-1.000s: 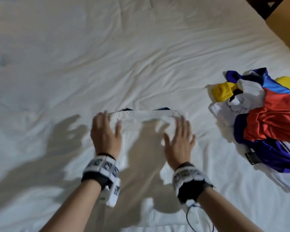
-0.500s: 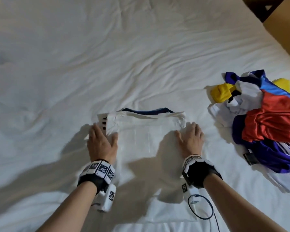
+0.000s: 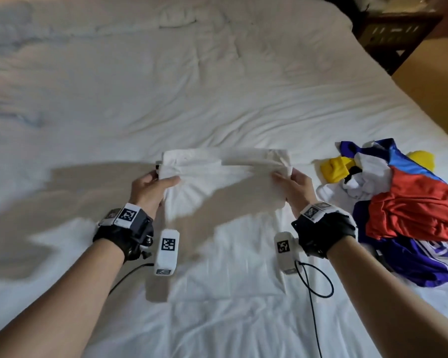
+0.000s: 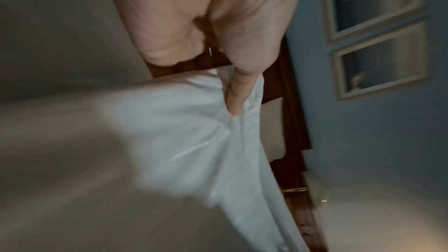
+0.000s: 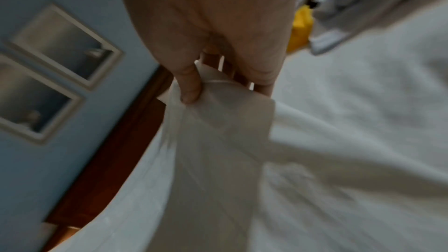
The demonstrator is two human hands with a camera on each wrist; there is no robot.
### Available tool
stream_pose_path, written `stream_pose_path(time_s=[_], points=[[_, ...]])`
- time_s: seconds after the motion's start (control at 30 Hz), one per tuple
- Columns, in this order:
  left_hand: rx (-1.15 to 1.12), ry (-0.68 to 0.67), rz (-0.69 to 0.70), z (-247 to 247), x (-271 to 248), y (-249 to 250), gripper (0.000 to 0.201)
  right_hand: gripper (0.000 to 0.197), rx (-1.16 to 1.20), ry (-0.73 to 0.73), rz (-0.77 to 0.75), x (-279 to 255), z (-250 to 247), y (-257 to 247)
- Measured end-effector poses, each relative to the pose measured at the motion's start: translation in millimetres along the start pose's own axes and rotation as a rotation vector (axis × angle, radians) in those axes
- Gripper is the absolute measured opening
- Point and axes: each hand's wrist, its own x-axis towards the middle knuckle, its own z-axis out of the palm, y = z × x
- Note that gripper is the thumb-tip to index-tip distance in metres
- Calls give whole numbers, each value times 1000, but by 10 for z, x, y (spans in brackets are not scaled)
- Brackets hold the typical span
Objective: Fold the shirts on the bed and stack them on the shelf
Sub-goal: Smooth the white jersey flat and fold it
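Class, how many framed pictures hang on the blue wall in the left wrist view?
2. One framed picture hangs at the upper right; the second framed picture hangs directly below it. More may lie outside the frame.

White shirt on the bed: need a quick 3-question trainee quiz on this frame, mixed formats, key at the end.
1. True or false: both hands pinch the white shirt, the left hand at one end and the right hand at the other.
2. Multiple choice: where does the pile of coloured shirts lie? A) on the person's left B) on the person's right C) under the white shirt
3. Fill in: the near part of the white shirt rests on the ____.

Key: 1 true; 2 B; 3 bed
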Motion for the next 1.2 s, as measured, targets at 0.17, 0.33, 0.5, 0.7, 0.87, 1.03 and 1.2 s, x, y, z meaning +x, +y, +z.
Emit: stream_pose_path(time_s=[0.17, 0.33, 0.5, 0.7, 0.87, 1.03, 1.2], points=[[-167, -29, 394, -146, -306, 1120, 15, 16, 313, -71, -257, -43, 76, -1214], [62, 60, 619, -460, -609, 1238, 31, 32, 410, -197, -388, -257, 55, -1464], [147, 27, 645, -682, -750, 319, 38, 15, 82, -164, -377, -432, 40, -603], [477, 5, 357, -1017, -661, -1333, 78, 37, -610, -193, -152, -585, -55, 998], [491, 141, 255, -1199, -776, -1753, 93, 50, -617, -77, -102, -825, -135, 1178], [374, 303, -42, -1013, -799, -1502, 15, 21, -641, -32, 77, -704, 13, 1045], [445, 377, -179, -901, -732, -1443, 28, 22, -733, -13, 107, -565, 154, 985]])
